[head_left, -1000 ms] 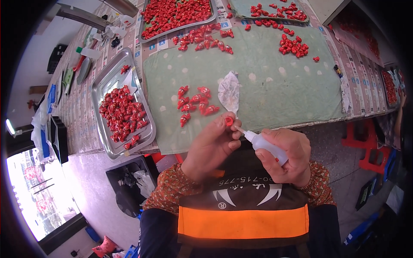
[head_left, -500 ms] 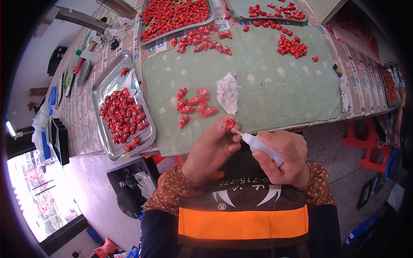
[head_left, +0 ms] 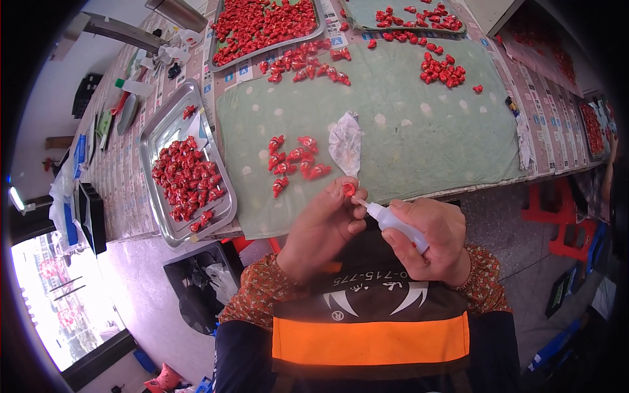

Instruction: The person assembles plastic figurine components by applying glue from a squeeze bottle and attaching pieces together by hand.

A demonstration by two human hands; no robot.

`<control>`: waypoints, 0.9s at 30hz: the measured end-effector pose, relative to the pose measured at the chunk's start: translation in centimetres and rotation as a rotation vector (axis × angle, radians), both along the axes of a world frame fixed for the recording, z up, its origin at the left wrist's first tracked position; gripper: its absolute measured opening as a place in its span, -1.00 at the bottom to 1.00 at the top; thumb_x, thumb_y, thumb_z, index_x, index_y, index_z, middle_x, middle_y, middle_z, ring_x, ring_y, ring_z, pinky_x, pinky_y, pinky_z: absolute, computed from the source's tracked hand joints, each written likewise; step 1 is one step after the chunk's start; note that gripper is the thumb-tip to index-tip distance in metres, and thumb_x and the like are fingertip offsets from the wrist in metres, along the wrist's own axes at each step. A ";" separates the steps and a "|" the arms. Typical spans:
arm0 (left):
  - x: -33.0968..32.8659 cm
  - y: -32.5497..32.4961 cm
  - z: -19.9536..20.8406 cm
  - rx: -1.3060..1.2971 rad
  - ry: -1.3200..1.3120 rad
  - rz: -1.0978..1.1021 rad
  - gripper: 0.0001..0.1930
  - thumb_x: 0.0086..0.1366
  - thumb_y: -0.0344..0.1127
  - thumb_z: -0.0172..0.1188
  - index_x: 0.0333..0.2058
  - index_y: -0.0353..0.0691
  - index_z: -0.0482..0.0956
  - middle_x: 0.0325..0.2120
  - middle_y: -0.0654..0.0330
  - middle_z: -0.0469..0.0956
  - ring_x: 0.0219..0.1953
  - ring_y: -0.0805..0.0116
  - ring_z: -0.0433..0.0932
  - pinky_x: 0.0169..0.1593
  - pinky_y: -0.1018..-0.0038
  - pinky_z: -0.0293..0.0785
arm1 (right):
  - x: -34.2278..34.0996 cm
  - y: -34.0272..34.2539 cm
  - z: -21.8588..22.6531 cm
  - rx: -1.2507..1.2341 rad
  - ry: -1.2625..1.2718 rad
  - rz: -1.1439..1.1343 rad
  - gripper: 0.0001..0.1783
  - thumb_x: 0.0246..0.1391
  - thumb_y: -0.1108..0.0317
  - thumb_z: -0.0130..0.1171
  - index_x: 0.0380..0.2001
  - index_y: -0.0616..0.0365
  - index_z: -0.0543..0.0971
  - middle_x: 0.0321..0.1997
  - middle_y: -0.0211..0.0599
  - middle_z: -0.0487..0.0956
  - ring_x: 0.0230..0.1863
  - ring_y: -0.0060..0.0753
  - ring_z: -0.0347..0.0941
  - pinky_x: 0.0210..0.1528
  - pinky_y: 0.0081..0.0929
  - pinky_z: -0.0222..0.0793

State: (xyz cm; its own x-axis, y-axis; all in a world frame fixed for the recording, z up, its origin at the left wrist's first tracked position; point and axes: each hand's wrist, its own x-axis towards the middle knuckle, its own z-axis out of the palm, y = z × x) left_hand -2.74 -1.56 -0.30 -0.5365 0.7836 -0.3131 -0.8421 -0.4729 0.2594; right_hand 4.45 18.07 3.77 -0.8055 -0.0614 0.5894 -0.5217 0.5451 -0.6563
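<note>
Between the fingertips of my left hand (head_left: 321, 219) is a small red hollow piece (head_left: 348, 189), its round opening turned up. My right hand (head_left: 432, 239) is wrapped round a white squeeze bottle (head_left: 401, 226), whose thin nozzle points at the red piece; whether the tip touches it I cannot tell. Just beyond my left hand, a crumpled whitish cloth (head_left: 345, 144) lies on the green spotted cloth (head_left: 406, 150). A loose group of small red figures (head_left: 298, 155) rests to the left of it.
At the left stands a metal tray (head_left: 230, 208) heaped with red figures. A larger tray (head_left: 321, 29) full of red pieces is at the back, beside another tray (head_left: 363, 25). A pile of red pieces (head_left: 443, 70) sits at the far right. Red stools (head_left: 563, 216) stand on the floor.
Both hands have barely moved; the nozzle has shifted slightly to the left and down, staying near the red piece. The things on the table lie as before.
</note>
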 end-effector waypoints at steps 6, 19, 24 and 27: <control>0.0 -0.1 0.0 -0.001 0.024 -0.006 -0.82 0.44 -0.19 0.01 -0.10 -0.12 0.39 -0.24 0.28 0.39 -0.23 0.48 0.37 -0.23 0.55 0.33 | -0.2 -0.1 -0.2 -0.009 0.029 -0.012 -0.53 -0.11 0.49 0.37 -0.07 0.25 0.49 -0.48 -0.19 0.55 -0.60 -0.22 0.50 -0.58 -0.41 0.37; 0.1 0.0 0.7 -0.100 0.060 0.000 -0.82 0.43 -0.19 0.01 -0.12 -0.13 0.40 -0.25 0.28 0.40 -0.26 0.49 0.36 -0.29 0.57 0.30 | -0.2 -0.1 -0.6 0.031 0.038 -0.048 -0.54 -0.10 0.46 0.37 -0.08 0.24 0.49 -0.58 -0.25 0.47 -0.65 -0.26 0.42 -0.62 -0.39 0.32; 0.0 0.0 1.0 -0.145 0.102 0.009 -0.82 0.43 -0.18 0.02 -0.15 -0.13 0.40 -0.26 0.29 0.42 -0.27 0.50 0.37 -0.32 0.60 0.30 | 0.0 0.0 -0.6 0.074 0.033 -0.048 -0.53 -0.10 0.46 0.36 -0.07 0.25 0.48 -0.59 -0.27 0.45 -0.66 -0.25 0.40 -0.62 -0.39 0.31; 0.0 0.0 1.3 -0.209 0.117 0.017 -0.83 0.42 -0.18 0.04 -0.16 -0.12 0.39 -0.28 0.29 0.44 -0.28 0.52 0.38 -0.35 0.61 0.29 | 0.0 -0.1 -0.7 0.080 0.061 -0.060 -0.53 -0.11 0.46 0.37 -0.08 0.26 0.48 -0.60 -0.26 0.44 -0.66 -0.25 0.41 -0.62 -0.39 0.30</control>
State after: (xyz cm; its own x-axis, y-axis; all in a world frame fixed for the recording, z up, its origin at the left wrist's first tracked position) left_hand -2.73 -1.52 0.98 -0.5911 0.6993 -0.4020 -0.7929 -0.4123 0.4487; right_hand 4.42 18.01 3.09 -0.7720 -0.0633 0.6325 -0.5244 0.6257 -0.5775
